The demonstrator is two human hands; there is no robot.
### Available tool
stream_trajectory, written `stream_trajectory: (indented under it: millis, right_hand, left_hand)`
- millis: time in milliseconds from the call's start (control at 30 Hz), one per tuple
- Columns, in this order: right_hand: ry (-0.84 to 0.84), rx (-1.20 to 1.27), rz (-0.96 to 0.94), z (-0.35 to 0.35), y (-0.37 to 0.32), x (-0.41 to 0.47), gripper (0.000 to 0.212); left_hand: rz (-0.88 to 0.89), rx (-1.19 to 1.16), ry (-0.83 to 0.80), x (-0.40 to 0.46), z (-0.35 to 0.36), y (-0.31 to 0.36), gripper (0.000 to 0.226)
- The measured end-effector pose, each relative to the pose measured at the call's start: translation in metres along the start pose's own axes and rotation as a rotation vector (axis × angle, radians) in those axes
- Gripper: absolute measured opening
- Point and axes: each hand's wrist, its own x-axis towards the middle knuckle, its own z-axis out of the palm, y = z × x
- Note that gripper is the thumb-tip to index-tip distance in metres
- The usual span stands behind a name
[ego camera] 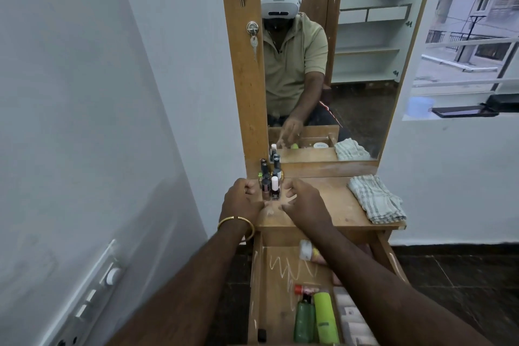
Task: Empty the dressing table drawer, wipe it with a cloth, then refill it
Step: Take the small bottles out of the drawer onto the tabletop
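The wooden drawer (278, 275) stands pulled out below the dressing table top (331, 205). Green bottles (317, 314), a red-capped tube (306, 289) and a white tube (305, 249) lie in it. Several nail polish bottles (270, 180) stand at the top's back left corner. My left hand (241, 199), with curled fingers, sits just left of the bottles and holds nothing that I can see. My right hand (302, 199) hovers just right of them, fingers loosely spread and empty. A checked cloth (376, 199) lies folded on the right of the top.
A tall mirror (331, 64) rises behind the top with a wooden side panel and a key in its lock (253, 34). A white wall with a switch board (92, 289) is on the left. A window (466, 50) is on the right.
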Motion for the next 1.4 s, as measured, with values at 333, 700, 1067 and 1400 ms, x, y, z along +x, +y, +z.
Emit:
stream_trajectory:
  millis: [333,700,1067,1400]
  right_hand:
    - [-0.616,-0.163,0.012,-0.006,-0.028,-0.104,0.023]
    - [-0.939,-0.386,-0.021,0.026,-0.023,-0.141,0.03]
    - [-0.844,-0.401,-0.018,0.021,-0.022,-0.134,0.027]
    - [-0.431,-0.257,-0.095,-0.051,-0.055,-0.062,0.016]
  left_hand:
    - [0.011,-0.002,0.034,-0.068,-0.024,-0.01,0.037]
    - [-0.001,-0.011,-0.003,-0.104,-0.033,-0.016,0.029]
    - [-0.003,-0.047,-0.13,-0.104,-0.03,-0.021,0.019]
    - [0.155,-0.012,-0.334,-0.098,-0.018,-0.015,0.019]
